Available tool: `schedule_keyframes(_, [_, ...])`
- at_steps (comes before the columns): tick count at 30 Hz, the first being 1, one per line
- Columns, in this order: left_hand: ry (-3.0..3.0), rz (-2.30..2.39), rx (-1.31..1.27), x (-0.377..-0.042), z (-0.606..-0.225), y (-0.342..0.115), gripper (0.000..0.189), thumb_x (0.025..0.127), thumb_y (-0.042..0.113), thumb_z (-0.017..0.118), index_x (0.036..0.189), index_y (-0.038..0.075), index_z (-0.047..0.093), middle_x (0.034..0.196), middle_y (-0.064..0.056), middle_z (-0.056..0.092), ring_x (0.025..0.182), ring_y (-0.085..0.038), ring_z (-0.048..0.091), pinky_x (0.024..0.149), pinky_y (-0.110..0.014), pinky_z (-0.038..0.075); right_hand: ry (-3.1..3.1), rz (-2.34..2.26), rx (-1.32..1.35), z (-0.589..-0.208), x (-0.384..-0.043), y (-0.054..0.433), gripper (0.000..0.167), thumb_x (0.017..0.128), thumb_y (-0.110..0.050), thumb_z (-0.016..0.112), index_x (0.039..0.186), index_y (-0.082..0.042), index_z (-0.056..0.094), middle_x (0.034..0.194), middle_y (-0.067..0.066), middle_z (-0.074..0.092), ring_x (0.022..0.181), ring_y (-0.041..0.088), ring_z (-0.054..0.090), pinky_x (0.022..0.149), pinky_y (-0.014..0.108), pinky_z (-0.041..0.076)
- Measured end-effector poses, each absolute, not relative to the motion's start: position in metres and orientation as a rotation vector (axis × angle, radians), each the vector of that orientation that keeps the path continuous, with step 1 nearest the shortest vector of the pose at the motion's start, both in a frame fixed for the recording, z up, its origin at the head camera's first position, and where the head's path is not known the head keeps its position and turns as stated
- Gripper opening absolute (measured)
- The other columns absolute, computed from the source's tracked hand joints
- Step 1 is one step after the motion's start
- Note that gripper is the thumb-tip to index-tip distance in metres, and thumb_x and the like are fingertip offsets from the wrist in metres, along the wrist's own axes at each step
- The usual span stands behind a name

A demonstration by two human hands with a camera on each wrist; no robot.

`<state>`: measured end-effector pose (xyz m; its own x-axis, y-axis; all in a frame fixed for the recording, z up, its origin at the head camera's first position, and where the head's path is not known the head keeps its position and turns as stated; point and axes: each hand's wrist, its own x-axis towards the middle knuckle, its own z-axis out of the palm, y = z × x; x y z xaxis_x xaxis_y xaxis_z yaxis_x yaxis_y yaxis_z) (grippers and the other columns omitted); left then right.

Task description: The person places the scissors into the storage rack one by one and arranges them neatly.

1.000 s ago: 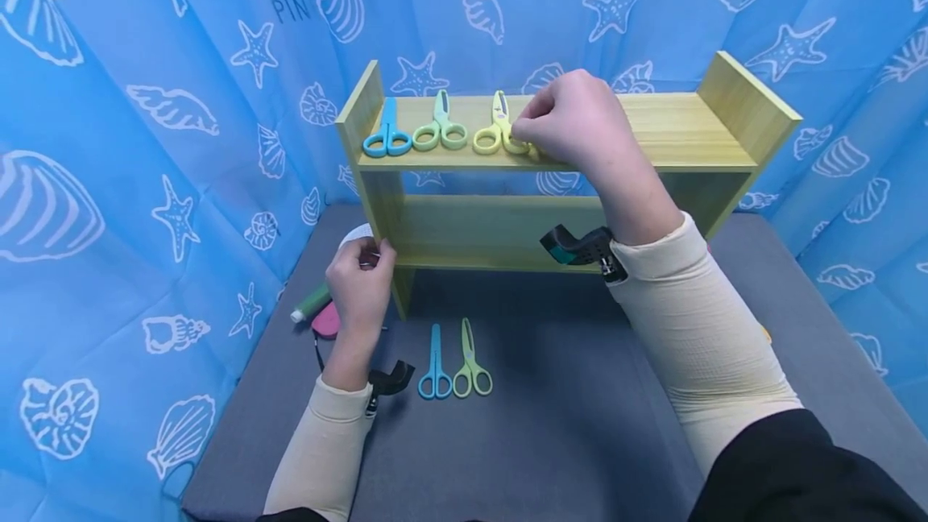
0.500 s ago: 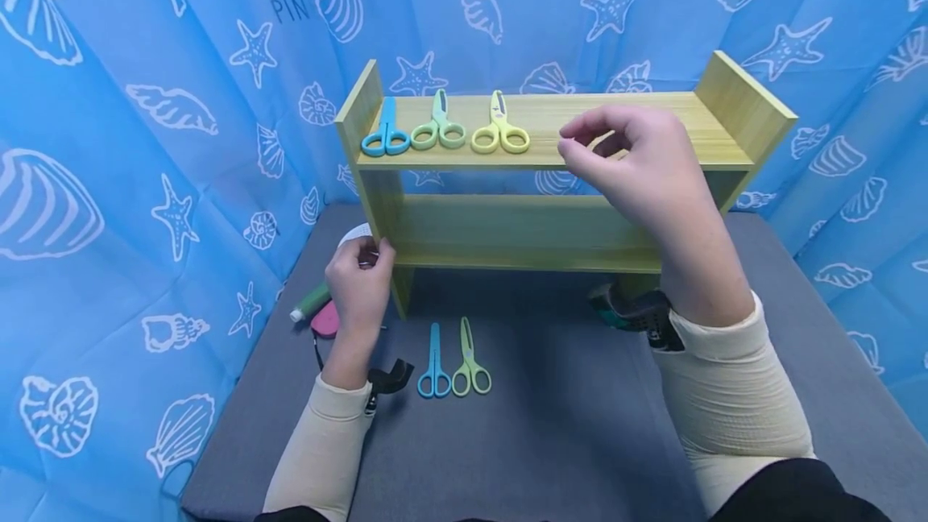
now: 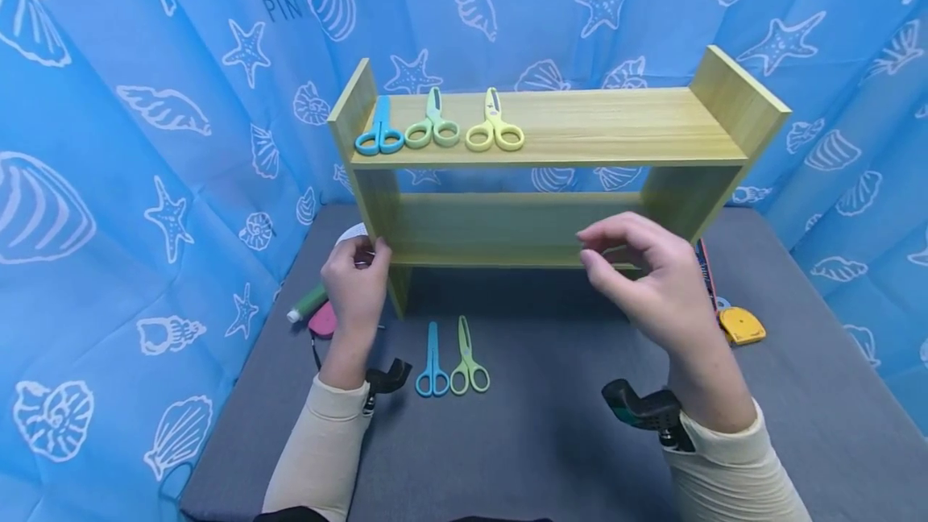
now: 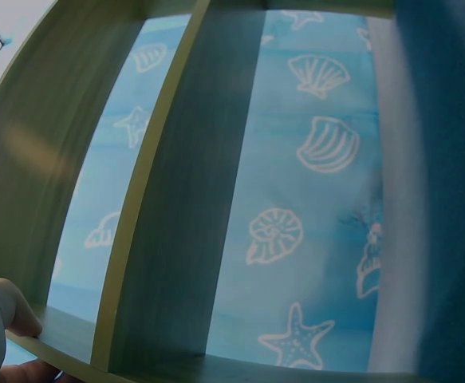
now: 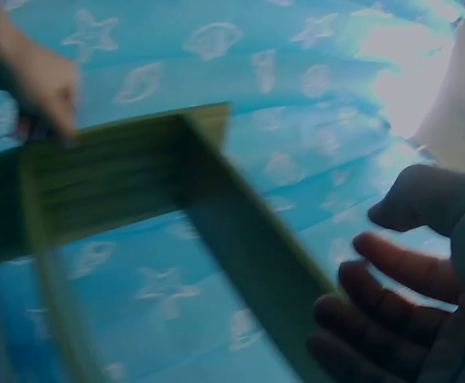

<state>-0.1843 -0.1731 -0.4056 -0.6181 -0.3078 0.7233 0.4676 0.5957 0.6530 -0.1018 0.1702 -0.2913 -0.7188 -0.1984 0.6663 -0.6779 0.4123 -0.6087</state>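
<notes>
My left hand point(image 3: 354, 280) pinches the front edge of the left side panel of a wooden two-tier shelf point(image 3: 616, 131). In the left wrist view, fingers and thumb point(image 4: 13, 311) lie on either side of that panel. My right hand point(image 3: 645, 280) is in front of the lower tier at the right, with gently bent fingers and nothing in them. Blue scissors point(image 3: 380, 135), green scissors point(image 3: 432, 127) and yellow scissors point(image 3: 495, 131) lie in a row on the top tier, handles toward me. A second blue pair of scissors point(image 3: 432, 373) and a second green pair point(image 3: 468, 369) lie on the table below.
Left of the shelf, on the grey table point(image 3: 536, 449), lie a green tube point(image 3: 310, 301), a pink object point(image 3: 323, 321) and a partly hidden white item point(image 3: 353, 234). A yellow tape measure point(image 3: 741, 325) lies at the right. A blue shell-patterned curtain point(image 3: 174, 208) surrounds the table.
My right hand has let go of the yellow scissors on the top tier, then moved right and down in front of the shelf. My left hand has stayed on the side panel.
</notes>
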Motion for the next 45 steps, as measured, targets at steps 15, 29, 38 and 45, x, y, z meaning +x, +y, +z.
schedule_keyframes(15, [-1.941, -1.14, -0.1, -0.18, -0.403, -0.172, 0.019, 0.097, 0.015, 0.069, 0.091, -0.003, 0.071, 0.086, -0.013, 0.069, 0.073, -0.021, 0.066, 0.064, -0.042, 0.058, -2.318, 1.482, 0.772, -0.416, -0.09, 0.117, 0.028, 0.084, 0.008, 0.075, 0.103, -0.013, 0.073, 0.099, 0.003, 0.071, 0.084, 0.012, 0.068, 0.073, 0.043, 0.06])
schedule_keyframes(29, [-1.938, -1.124, -0.089, -0.18, -0.4, -0.174, 0.018, 0.096, 0.015, 0.069, 0.092, -0.003, 0.073, 0.084, -0.013, 0.069, 0.072, -0.021, 0.065, 0.064, -0.025, 0.052, -2.889, 1.231, 0.406, -0.485, -0.097, 0.068, 0.015, 0.087, -0.008, 0.07, 0.101, -0.006, 0.076, 0.082, -0.006, 0.062, 0.067, 0.007, 0.053, 0.061, 0.028, 0.046])
schedule_keyframes(38, [-1.95, -1.119, -0.089, -0.181, -0.403, -0.171, 0.019, 0.096, 0.015, 0.069, 0.091, -0.003, 0.072, 0.084, -0.014, 0.069, 0.071, -0.021, 0.065, 0.064, -0.016, 0.048, -2.945, 0.928, 0.397, -0.497, -0.098, 0.059, 0.011, 0.084, -0.01, 0.074, 0.075, -0.013, 0.068, 0.065, -0.008, 0.055, 0.054, 0.008, 0.045, 0.051, 0.027, 0.042])
schedule_keyframes(45, [-1.949, -1.103, -0.091, -0.183, -0.404, -0.17, 0.019, 0.095, 0.014, 0.069, 0.091, -0.004, 0.072, 0.083, -0.014, 0.068, 0.071, -0.021, 0.064, 0.062, -0.032, 0.054, -2.926, 1.027, 0.343, -0.482, -0.098, 0.078, 0.013, 0.076, -0.008, 0.07, 0.067, -0.016, 0.065, 0.059, -0.012, 0.054, 0.05, 0.006, 0.045, 0.049, 0.026, 0.041])
